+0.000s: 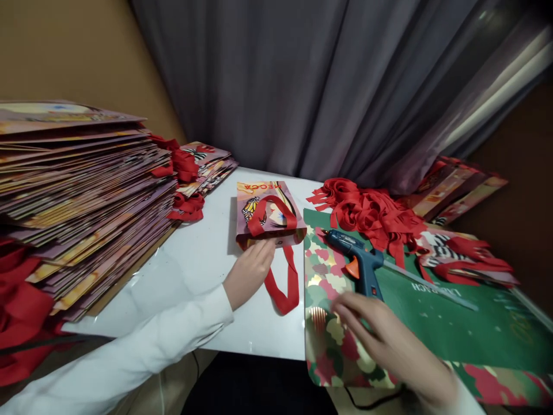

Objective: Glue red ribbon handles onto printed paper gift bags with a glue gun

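A small printed paper bag [289, 199] with butterfly art lies on the white table. One red ribbon handle [283, 297] hangs from its near edge, and another rests on its face. My left hand [253, 271] is at the bag's near opening, fingers together and their tips hidden at the edge, so what they grip cannot be made out. To the right, my right hand [367, 320] hovers over the patterned part of a green sheet, blurred, its fingers curled near the handle of a blue glue gun [367, 271]. No contact with the gun shows.
Tall stacks of flat printed bags [95, 190] fill the left side, with red ribbons among them. A heap of red ribbons [371, 210] lies at the back right, near more bags [444, 190]. A grey curtain [268, 86] hangs behind the white table [185, 271].
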Available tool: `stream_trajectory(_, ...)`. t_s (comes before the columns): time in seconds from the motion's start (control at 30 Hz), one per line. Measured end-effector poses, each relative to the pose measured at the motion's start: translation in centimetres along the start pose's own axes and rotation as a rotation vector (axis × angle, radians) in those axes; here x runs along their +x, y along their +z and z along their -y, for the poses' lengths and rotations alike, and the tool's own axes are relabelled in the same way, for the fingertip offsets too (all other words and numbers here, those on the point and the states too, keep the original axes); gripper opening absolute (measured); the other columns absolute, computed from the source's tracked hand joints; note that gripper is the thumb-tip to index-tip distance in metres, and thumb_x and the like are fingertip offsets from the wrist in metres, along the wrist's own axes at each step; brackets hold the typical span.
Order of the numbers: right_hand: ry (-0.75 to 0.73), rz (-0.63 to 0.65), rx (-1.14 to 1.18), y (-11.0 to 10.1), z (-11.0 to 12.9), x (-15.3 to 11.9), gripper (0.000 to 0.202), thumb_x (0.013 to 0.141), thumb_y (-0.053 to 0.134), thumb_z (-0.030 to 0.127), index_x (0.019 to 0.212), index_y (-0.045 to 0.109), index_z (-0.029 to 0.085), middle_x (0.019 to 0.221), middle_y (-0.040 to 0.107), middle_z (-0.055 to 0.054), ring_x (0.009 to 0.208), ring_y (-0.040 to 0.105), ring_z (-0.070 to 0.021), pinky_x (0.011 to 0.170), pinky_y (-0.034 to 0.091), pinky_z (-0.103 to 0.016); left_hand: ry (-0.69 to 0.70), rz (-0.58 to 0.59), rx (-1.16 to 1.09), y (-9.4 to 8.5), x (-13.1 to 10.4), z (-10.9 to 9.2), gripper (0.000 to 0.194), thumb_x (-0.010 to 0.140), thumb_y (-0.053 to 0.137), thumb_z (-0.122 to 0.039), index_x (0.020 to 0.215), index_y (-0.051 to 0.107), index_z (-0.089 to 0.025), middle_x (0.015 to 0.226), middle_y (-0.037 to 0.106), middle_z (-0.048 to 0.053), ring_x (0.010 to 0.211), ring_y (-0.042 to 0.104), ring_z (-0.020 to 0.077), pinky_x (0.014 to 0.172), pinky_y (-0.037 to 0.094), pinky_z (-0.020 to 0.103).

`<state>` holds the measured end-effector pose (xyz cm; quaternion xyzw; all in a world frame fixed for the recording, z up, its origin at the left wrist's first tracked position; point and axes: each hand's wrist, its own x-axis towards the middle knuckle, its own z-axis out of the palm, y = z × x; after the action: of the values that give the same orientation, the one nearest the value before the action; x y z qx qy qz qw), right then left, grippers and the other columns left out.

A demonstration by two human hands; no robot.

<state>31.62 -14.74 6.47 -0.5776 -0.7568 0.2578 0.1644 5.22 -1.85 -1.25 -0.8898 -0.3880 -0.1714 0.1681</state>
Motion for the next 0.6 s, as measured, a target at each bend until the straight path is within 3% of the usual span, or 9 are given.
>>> stream_trajectory(0.07,-0.076,0.041,-0.035,1.4,2.0,6.5,0.029,0.100,0.038,0.029,0.081,0.058,0.022,0.077,0.065,-0.002,0.072,0.060,-0.0162,0.067,0.043,-0.027,-0.124,0.148,-0.020,0.2,0.5,-0.6,0.044,0.089,0.039,-0.001,0.129,0.057,-0.004,0.135,0.057,0.019,0.124,0.052,0.0300,0.100,0.045,0.043)
stream_trajectory(0.13,-0.007,0.006,-0.086,3.1,3.2,12.2,0.024,0.098,0.040,0.023,0.082,0.058,0.020,0.080,0.067,-0.003,0.075,0.061,-0.0161,0.068,0.041,-0.026,-0.194,0.196,-0.030,0.3,0.9,-0.7,0.043,0.089,0.040,-0.004,0.129,0.057,-0.003,0.131,0.058,0.021,0.119,0.055,0.0325,0.098,0.046,0.047)
stream_trajectory(0.23,0.041,-0.027,-0.107,5.1,3.3,17.0,0.018,0.094,0.046,0.021,0.085,0.061,0.019,0.088,0.070,-0.007,0.083,0.065,-0.0186,0.070,0.040,-0.026,-0.249,0.241,-0.058,0.3,1.4,-0.3,0.041,0.088,0.042,-0.005,0.126,0.058,-0.005,0.120,0.062,0.020,0.108,0.060,0.0311,0.090,0.050,0.045)
stream_trajectory(0.4,0.164,-0.144,-0.138,5.6,2.1,16.9,0.020,0.091,0.044,0.012,0.099,0.061,0.013,0.095,0.070,-0.018,0.086,0.067,-0.0255,0.071,0.041,-0.031,-0.279,0.336,-0.152,0.3,2.2,1.0,0.047,0.085,0.041,0.000,0.128,0.057,-0.011,0.120,0.065,0.013,0.103,0.064,0.0244,0.088,0.052,0.035)
stream_trajectory(0.5,0.120,-0.161,-0.098,5.9,2.0,16.7,0.020,0.090,0.046,0.011,0.102,0.062,0.014,0.100,0.070,-0.015,0.092,0.067,-0.0240,0.076,0.043,-0.031,-0.288,0.380,-0.202,0.1,2.9,1.8,0.042,0.086,0.042,-0.001,0.119,0.062,-0.016,0.112,0.069,0.009,0.096,0.068,0.0224,0.083,0.053,0.033)
stream_trajectory(0.6,0.084,-0.185,-0.025,7.3,2.6,18.5,0.017,0.093,0.049,0.017,0.099,0.065,0.015,0.101,0.071,-0.012,0.096,0.066,-0.0216,0.081,0.045,-0.029,-0.317,0.399,-0.217,0.0,3.5,2.3,0.033,0.087,0.043,-0.005,0.108,0.066,-0.016,0.104,0.072,0.010,0.090,0.070,0.0240,0.078,0.054,0.034)
